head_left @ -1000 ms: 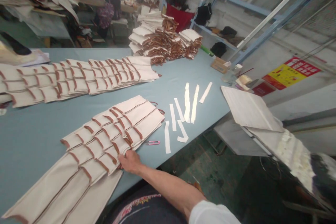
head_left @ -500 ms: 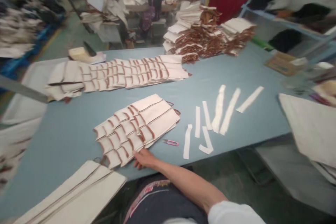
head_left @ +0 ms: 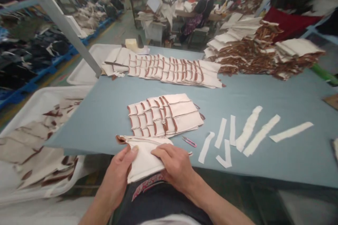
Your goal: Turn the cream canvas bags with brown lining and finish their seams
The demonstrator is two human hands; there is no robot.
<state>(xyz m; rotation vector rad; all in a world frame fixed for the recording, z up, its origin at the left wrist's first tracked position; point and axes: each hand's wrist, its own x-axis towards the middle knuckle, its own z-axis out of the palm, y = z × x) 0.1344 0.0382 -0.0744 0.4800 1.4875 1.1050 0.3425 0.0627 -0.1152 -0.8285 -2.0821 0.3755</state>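
Observation:
Both hands hold a cream fabric piece (head_left: pixel 146 163) with brown trim, at the near edge of the table. My left hand (head_left: pixel 123 165) pinches its left side, thumb on top, close to the brown-edged corner. At the other side, my right hand (head_left: pixel 175 161) grips the cloth with its fingers curled over it. Just beyond lies an overlapping row of similar cream pieces (head_left: pixel 182 107) with brown edges. Pink-handled thread snips (head_left: pixel 189 141) lie to the right of that row, near several loose white strips (head_left: pixel 260 135).
A longer row of overlapping cream pieces (head_left: pixel 169 68) runs along the far side of the blue-grey table (head_left: pixel 105 119). Tall cream-and-brown stacks (head_left: pixel 245 49) stand back right. White bins (head_left: pixel 16 123) with fabric are at left, beside a metal post (head_left: pixel 60 24). A person (head_left: pixel 203 7) sits beyond.
The view has swung left. My right hand has left the near row's edge and grips the fabric piece. My left hand has come into view; the piece at lower left no longer lies there.

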